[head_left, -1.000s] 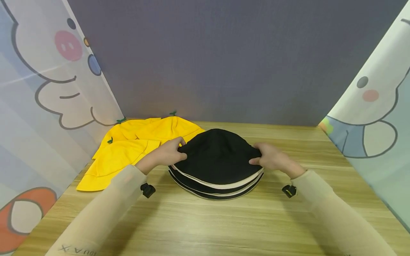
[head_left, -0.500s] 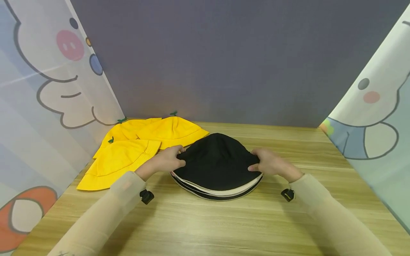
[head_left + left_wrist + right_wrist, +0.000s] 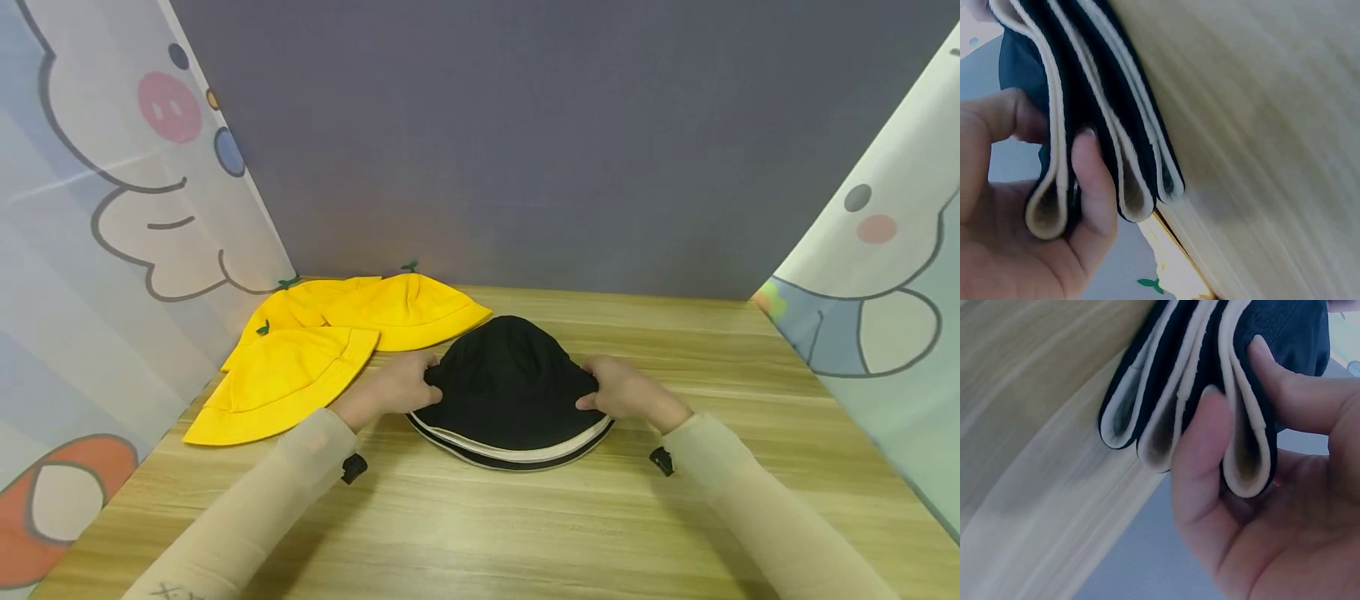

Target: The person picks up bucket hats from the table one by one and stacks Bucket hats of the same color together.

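Note:
A black bucket hat (image 3: 510, 392) with a cream lining lies folded flat at the middle of the table. My left hand (image 3: 403, 385) pinches its left end and my right hand (image 3: 624, 390) its right end. Under it are two more folded black hats, their cream edges stacked; the left wrist view shows the middle hat (image 3: 1132, 194) and the bottom hat (image 3: 1171, 178). In both wrist views the thumb is on one side of the top hat's fold, with fingers between it and the middle hat. Much of the lower hats is hidden beneath the top one.
Several yellow bucket hats with green sprouts lie at the back left, including a front one (image 3: 277, 375) and a back one (image 3: 408, 310). A grey panel (image 3: 517, 150) stands behind the wooden table (image 3: 480, 533). Printed cartoon sheets (image 3: 75, 250) flank both sides.
The top black hat has come down onto the two below, and the gaps between their edges have narrowed. Both hands have lowered with it and drawn slightly inward.

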Motion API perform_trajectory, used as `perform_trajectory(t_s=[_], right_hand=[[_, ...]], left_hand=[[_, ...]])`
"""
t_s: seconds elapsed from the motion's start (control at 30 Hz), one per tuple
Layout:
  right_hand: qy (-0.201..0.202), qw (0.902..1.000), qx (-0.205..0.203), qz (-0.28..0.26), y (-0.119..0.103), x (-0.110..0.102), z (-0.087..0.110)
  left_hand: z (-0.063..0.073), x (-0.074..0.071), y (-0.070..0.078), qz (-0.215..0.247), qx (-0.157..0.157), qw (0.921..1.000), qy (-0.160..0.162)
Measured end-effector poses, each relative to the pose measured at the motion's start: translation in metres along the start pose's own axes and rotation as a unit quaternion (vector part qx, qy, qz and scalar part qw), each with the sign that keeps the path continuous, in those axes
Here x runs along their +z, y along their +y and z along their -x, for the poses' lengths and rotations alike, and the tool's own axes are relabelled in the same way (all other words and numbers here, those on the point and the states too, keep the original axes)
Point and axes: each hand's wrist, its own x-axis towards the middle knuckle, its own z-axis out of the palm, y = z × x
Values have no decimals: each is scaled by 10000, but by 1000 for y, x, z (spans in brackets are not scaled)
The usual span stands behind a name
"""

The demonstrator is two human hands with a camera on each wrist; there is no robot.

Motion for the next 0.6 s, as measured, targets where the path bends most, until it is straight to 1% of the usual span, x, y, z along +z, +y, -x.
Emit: perform_trajectory(t_s=[0.1, 0.13, 0.2, 0.27, 0.33, 0.4, 0.43, 0.47, 0.5, 0.53, 0.6], right_hand=[[76, 9996, 27, 253, -1, 2, 1], [112, 9993, 22, 370, -2, 2, 1], [220, 9978, 22, 620, -4, 4, 1], [354, 9951, 4, 919, -5, 5, 2], [477, 9924, -18, 1137, -5, 5, 2], [521, 9903, -35, 1285, -6, 6, 2], [519, 9900, -13, 1311, -6, 6, 2], [509, 9900, 8, 1316, -6, 6, 2], [496, 9902, 39, 1307, -6, 6, 2], [478, 9903, 80, 1300, -7, 6, 2], [444, 9904, 146, 1304, -8, 7, 1]], left_hand=[[2, 4, 5, -578, 62, 9979, 286], [3, 6, 7, -795, 67, 9961, 388], [7, 8, 12, -1313, 140, 9892, 640], [10, 11, 17, -1892, 328, 9769, 934], [13, 16, 24, -2319, 629, 9623, 1278], [16, 21, 32, -2576, 1021, 9477, 1585], [18, 24, 36, -2629, 1190, 9429, 1665], [19, 28, 40, -2631, 1324, 9405, 1696], [19, 31, 43, -2643, 1386, 9402, 1640], [20, 33, 47, -2660, 1362, 9424, 1502], [19, 37, 52, -2703, 1132, 9498, 1097]])
